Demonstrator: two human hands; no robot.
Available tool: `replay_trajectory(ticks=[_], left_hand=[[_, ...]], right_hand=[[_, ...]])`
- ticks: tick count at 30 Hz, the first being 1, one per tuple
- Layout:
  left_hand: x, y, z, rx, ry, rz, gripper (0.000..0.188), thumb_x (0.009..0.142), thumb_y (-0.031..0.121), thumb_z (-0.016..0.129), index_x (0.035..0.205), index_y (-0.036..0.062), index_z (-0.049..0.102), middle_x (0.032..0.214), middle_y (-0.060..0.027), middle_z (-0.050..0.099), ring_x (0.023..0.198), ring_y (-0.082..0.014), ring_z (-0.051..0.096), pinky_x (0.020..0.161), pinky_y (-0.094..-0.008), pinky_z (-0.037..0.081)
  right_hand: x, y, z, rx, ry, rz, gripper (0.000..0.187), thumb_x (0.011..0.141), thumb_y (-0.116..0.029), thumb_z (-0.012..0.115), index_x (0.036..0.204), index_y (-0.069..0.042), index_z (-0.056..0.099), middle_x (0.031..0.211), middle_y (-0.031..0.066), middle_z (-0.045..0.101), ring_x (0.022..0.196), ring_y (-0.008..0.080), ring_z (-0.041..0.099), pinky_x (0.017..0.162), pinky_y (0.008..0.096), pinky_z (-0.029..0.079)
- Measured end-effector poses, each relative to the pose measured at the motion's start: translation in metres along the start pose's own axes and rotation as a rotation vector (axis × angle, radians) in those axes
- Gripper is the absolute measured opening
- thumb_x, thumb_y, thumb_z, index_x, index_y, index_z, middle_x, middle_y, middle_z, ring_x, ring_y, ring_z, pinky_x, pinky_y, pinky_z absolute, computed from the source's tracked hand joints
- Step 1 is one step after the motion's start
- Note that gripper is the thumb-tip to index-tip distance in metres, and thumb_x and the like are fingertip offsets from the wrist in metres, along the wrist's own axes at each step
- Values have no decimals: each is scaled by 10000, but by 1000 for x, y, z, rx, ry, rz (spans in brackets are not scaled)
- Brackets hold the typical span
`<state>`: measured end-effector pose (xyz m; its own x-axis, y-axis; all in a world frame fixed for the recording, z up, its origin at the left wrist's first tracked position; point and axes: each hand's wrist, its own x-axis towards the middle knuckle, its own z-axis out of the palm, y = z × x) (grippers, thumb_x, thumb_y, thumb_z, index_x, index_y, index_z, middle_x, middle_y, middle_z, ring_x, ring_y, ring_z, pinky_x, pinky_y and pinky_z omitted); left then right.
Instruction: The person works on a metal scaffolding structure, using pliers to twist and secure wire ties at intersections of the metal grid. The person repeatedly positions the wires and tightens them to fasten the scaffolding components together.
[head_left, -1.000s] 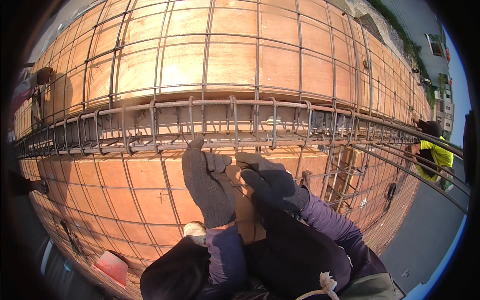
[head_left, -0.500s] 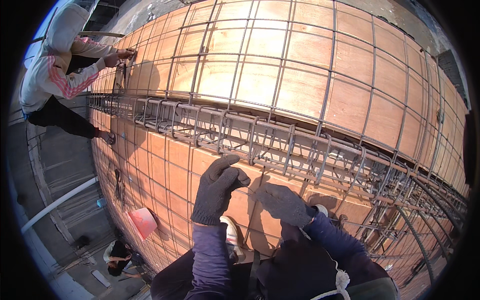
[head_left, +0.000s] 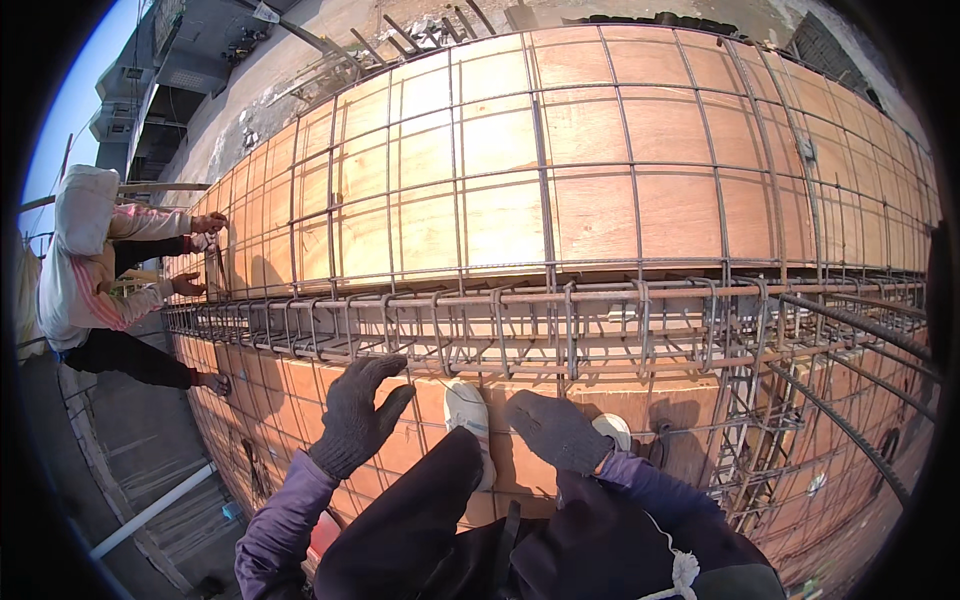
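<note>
Facing the steel cage (head_left: 571,330) just beyond it, your left hand (head_left: 352,420) is opening its thumb away from curved fingers and is gripping nothing that shows; whether its fingertips are touching the lower bar is hard to make out. Your right hand (head_left: 558,430) is pointing its fingers leftward, held together, and you cannot tell whether it is holding anything.

Between your hands, a pale shoe (head_left: 466,410) is taking up space; just right of your right hand, another shoe (head_left: 612,430) is partly hiding. Beyond both hands, thin bars are crossing wooden panels (head_left: 590,130). Farther right, thick bars (head_left: 850,322) are blocking part of the cage, their ends running into the dark rim. Below your left hand, your sleeve and leg are mostly covering a red container (head_left: 323,535). Well left, a co-worker (head_left: 85,270) is reaching toward the bars.
</note>
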<state>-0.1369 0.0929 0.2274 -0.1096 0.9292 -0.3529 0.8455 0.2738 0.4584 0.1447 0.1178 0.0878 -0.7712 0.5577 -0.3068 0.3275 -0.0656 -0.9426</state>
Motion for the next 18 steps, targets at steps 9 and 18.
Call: replay_trajectory(ticks=[9,18], left_hand=[[48,42,79,442,-393,720,450,877,110,645,1323,85,589,1180,-113,673,1165,-295,638,1096,-497,433],[51,38,125,165,-310,404,287,973,218,611,1218,70,636,872,-190,732,813,-396,733,729,-527,552]], right_hand=[[-69,10,-46,-639,227,-90,296,924,-141,625,1202,-41,646,1143,127,645,982,311,698,794,429,571],[-60,-28,-81,-733,136,-100,330,940,-138,622,1247,-26,666,1211,137,669,1051,318,690,820,416,584]])
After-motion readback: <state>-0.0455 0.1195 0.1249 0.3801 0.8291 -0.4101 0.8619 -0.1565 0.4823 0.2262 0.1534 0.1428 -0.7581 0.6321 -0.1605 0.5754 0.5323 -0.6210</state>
